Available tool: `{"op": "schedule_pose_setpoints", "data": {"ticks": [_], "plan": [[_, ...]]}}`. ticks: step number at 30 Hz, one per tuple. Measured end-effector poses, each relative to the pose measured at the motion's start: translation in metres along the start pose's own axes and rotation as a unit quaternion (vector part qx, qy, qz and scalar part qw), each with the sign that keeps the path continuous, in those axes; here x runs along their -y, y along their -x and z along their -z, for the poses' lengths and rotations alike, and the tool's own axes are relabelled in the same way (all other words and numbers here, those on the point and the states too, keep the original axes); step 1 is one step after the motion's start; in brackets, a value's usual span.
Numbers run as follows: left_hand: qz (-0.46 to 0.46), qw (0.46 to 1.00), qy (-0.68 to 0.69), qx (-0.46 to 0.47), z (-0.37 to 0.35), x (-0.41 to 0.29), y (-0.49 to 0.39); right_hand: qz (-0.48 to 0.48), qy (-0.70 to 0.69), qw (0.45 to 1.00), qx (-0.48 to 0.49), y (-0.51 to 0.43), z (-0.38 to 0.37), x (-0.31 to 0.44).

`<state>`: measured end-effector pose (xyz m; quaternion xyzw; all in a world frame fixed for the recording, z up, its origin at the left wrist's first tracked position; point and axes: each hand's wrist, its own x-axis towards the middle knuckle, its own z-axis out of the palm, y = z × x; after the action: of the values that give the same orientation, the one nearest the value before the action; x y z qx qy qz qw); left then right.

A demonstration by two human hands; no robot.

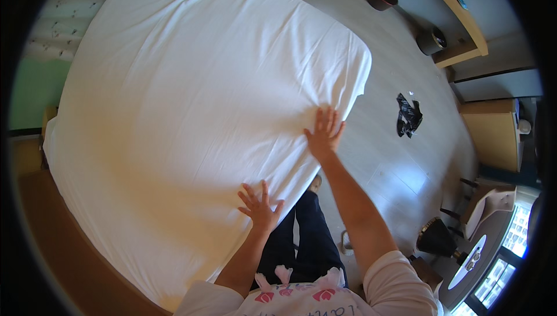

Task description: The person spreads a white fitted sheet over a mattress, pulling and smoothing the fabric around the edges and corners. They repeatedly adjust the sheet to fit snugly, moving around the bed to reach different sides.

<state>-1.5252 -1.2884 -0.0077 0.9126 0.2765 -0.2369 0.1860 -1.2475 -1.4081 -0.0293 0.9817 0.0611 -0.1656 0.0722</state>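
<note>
A white bed sheet (187, 98) covers the large mattress in front of me, with creases fanning out towards its near right corner and along its far edge. My left hand (260, 210) lies palm down on the sheet close to the mattress's near edge, fingers spread. Farther to the right, my right hand (324, 135) presses flat on the sheet by the same edge, its fingers also spread. Neither hand grips anything. The mattress beneath is hidden by the cloth.
A crumpled black plastic bag (408, 116) lies on the floor to the right. Two dark bins (431, 41) stand by a wooden shelf (472, 24). A chair (487, 207) and a round white table (468, 261) are near the window. A brown headboard (56, 229) borders the bed's left.
</note>
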Motion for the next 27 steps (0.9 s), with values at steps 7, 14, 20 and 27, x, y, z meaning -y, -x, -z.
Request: {"op": "schedule_pose_setpoints", "data": {"ticks": [7, 14, 20, 27], "plan": [[-0.207, 0.975, -0.034, -0.079, 0.002, -0.054, -0.011, 0.275, -0.102, 0.954, -0.054, 0.022, -0.011, 0.035], [-0.187, 0.97, -0.015, -0.153, -0.021, -0.126, -0.077, 0.074, -0.198, 0.965, -0.157, -0.083, 0.002, -0.088], [-0.077, 0.996, -0.037, 0.041, -0.017, -0.16, -0.081, -0.093, -0.413, 0.903, 0.076, -0.174, 0.026, -0.175], [0.048, 0.978, -0.094, 0.182, 0.012, -0.217, -0.106, -0.014, -0.448, 0.885, 0.125, -0.181, 0.03, -0.213]]}}
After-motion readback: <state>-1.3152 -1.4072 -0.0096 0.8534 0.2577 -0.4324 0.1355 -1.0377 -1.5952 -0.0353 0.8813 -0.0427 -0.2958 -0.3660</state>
